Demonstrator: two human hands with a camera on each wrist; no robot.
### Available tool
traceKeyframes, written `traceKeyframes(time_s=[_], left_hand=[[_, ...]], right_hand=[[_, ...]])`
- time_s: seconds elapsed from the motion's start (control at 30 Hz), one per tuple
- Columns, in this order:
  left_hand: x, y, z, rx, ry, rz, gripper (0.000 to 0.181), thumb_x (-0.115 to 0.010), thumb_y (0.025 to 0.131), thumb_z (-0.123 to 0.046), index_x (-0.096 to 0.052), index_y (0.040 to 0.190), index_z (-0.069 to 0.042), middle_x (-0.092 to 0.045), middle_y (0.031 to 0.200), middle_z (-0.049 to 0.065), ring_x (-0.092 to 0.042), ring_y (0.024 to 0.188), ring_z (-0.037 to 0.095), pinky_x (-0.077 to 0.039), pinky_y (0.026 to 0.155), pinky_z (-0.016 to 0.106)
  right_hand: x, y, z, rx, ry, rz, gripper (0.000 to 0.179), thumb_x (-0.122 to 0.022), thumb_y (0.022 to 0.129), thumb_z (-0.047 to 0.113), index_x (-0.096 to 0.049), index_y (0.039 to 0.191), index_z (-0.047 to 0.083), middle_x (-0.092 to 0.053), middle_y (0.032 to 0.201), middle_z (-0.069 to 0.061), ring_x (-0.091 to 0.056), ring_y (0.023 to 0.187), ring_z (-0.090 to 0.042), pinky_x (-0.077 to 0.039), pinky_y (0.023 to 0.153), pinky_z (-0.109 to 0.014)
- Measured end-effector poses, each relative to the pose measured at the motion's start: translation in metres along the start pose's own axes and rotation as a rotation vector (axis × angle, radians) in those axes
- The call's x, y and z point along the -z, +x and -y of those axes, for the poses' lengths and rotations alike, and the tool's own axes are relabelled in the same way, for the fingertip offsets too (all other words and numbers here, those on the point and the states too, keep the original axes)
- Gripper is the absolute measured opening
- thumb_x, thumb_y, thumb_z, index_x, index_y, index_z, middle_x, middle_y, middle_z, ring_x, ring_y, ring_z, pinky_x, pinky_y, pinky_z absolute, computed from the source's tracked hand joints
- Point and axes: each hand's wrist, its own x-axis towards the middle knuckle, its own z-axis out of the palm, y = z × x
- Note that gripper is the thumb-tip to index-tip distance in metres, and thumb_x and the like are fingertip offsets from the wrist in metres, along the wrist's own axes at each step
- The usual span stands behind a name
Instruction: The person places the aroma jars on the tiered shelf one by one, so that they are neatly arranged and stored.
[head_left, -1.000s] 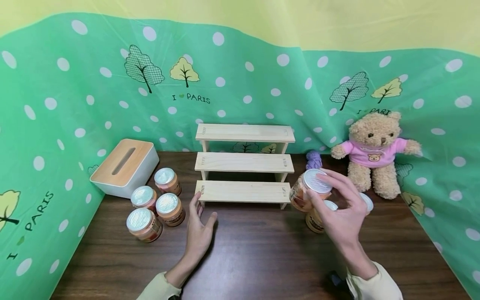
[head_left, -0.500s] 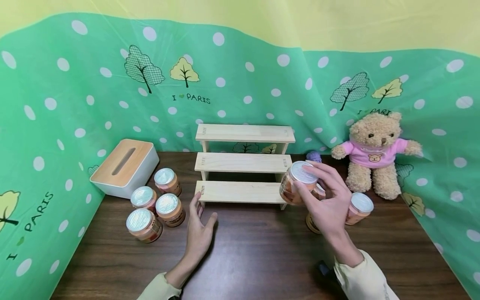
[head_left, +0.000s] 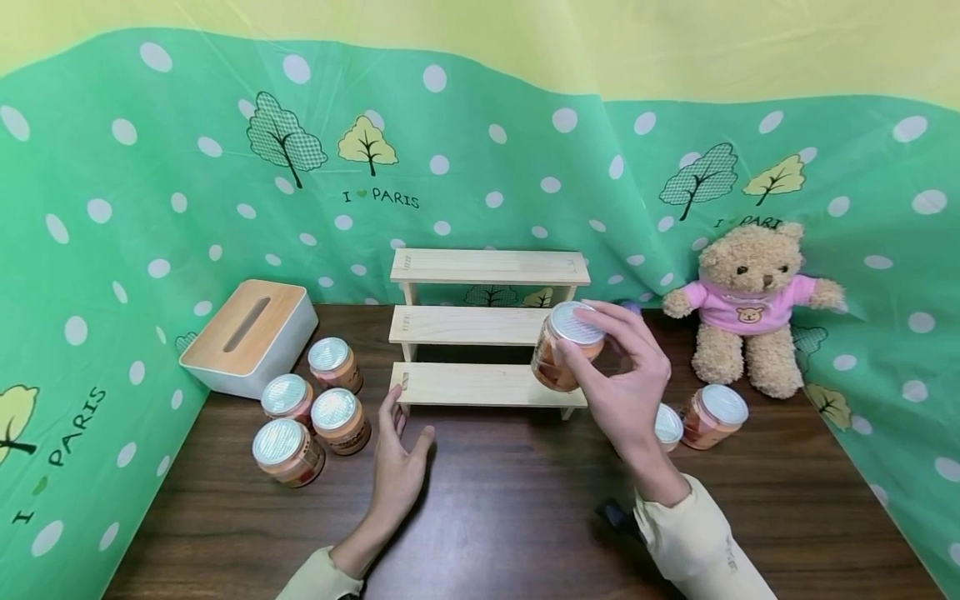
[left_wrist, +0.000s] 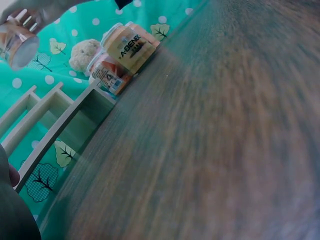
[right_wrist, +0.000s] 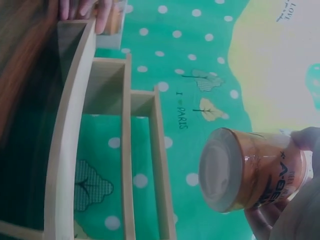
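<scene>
The jar [head_left: 557, 360] is being pinched aloft near the rack [head_left: 472, 384] by the right hand [head_left: 630, 387]; the rack is being touched by the left hand [head_left: 400, 467], thumb and fingers wide apart; level handling is being advised.

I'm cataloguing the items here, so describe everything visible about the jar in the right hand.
The jar is short and round, with a shiny, plastic-looking body in orange-brown tones, dark lettering on its side and a pale, ridged lid in place. The right hand grips it near the lid end, lid uppermost. It is in the air, apart from the wooden rack, its pale base touching nothing.
</scene>
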Motion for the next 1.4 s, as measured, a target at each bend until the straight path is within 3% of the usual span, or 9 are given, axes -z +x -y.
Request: traceKeyframes(time_s=[0.1, 0.33, 0.9, 1.4], left_hand=[[-0.001, 0.000, 0.004, -0.020, 0.007, -0.012, 0.077, -0.070, 0.099, 0.003, -0.037, 0.168, -0.006, -0.040, 0.170, 0.029, -0.043, 0.153, 0.053, -0.034, 0.133, 0.057], [0.001, 0.002, -0.005, 0.102, -0.012, 0.025, 0.078, -0.068, 0.101, 0.008, -0.034, 0.169, -0.005, -0.033, 0.176, 0.022, -0.037, 0.160, 0.045, -0.027, 0.137, 0.056], [0.001, 0.003, -0.006, 0.093, -0.032, 0.023, 0.078, -0.068, 0.100, 0.009, -0.033, 0.169, -0.004, -0.033, 0.177, 0.021, -0.035, 0.161, 0.044, -0.026, 0.137, 0.055], [0.001, 0.002, -0.006, 0.093, -0.037, 0.023, 0.078, -0.067, 0.100, 0.011, -0.033, 0.169, -0.003, -0.033, 0.176, 0.023, -0.035, 0.161, 0.045, -0.026, 0.137, 0.056]], right_hand=[[-0.007, 0.002, 0.000, -0.029, 0.007, -0.003, 0.037, -0.087, 0.082, -0.016, -0.082, 0.117, -0.007, -0.074, 0.126, -0.020, -0.071, 0.114, -0.025, -0.063, 0.094, -0.021], [-0.022, 0.009, -0.004, -0.052, 0.058, 0.018, 0.038, -0.087, 0.083, -0.015, -0.081, 0.119, -0.009, -0.073, 0.127, -0.020, -0.072, 0.116, -0.027, -0.063, 0.099, -0.024], [-0.058, 0.032, -0.010, 0.006, 0.030, 0.064, 0.033, -0.090, 0.088, 0.001, -0.082, 0.120, -0.005, -0.075, 0.124, -0.020, -0.074, 0.111, -0.022, -0.064, 0.097, -0.027], [-0.088, 0.048, -0.021, 0.003, 0.028, 0.023, 0.033, -0.093, 0.087, 0.006, -0.084, 0.118, -0.001, -0.075, 0.125, -0.017, -0.071, 0.114, -0.024, -0.065, 0.094, -0.030]])
